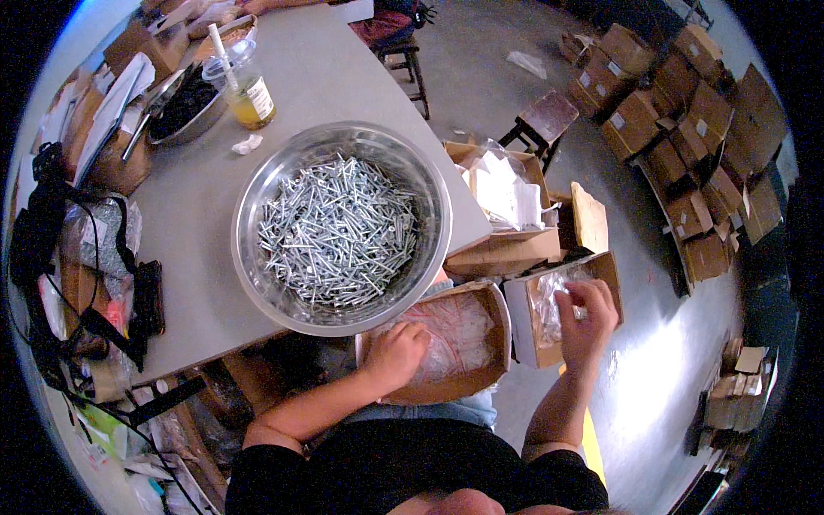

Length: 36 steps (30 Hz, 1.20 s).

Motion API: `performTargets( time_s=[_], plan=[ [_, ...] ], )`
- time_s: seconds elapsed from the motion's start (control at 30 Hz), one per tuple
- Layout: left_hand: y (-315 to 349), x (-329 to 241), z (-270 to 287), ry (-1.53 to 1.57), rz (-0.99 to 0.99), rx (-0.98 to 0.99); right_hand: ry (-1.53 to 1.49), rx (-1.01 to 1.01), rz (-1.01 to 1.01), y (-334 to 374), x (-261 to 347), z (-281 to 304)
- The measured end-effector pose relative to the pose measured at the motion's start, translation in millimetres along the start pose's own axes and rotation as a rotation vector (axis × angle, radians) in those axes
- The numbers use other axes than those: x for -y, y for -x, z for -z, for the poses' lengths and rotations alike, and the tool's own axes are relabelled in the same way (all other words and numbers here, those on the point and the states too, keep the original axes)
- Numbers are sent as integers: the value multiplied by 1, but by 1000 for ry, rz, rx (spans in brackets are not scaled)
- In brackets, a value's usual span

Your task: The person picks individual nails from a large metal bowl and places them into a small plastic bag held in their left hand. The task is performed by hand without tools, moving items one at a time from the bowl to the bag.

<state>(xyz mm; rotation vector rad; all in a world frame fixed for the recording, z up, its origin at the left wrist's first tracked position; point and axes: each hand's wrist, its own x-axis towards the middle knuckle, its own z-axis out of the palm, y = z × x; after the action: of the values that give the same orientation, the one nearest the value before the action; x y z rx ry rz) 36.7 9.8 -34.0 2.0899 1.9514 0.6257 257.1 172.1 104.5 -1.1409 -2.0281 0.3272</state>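
Observation:
A large round steel bowl [246,257] stands at the table's near edge, heaped with silvery screws [339,227]. Just below its rim, my left hand [396,352] is closed over the left side of a shallow cardboard tray [505,322]. Whatever its curled fingers hold is hidden. Clear plastic bags [463,335] with red lines lie in that tray, which sits at my lap. Farther right, my right hand [590,318] hovers over a cardboard box [525,322], thumb and fingers apart. Crumpled clear plastic bags [549,292] lie in this box, close to the thumb.
On the grey table [184,257] stand a drink cup [249,94] with a straw and a pan [190,112] of dark pieces. An open carton [506,249] holds white papers. Stools [549,116] and stacked cartons [631,120] stand beyond. Another person's arm [283,4] shows at the far edge.

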Motion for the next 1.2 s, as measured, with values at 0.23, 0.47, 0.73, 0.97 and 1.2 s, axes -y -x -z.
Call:
performTargets(
  time_s=[0.23, 0.47, 0.73, 0.97, 1.2],
  plan=[
    [1, 3, -6, -38, 3, -43, -232, 291, 363, -61, 94, -48],
    [-7, 7, -9, 177, 119, 35, -85, 673, 713, -99, 136, -113],
    [-8, 16, 5, 1182, 343, 18, 59, 822, 622, -103, 142, -122],
    [-13, 7, 15, 981, 134, -111, 77, 764, 597, -99, 140, -129],
    [-5, 1, 28, 1003, 262, -134, 29, 728, 586, -98, 135, -131]
  ],
)
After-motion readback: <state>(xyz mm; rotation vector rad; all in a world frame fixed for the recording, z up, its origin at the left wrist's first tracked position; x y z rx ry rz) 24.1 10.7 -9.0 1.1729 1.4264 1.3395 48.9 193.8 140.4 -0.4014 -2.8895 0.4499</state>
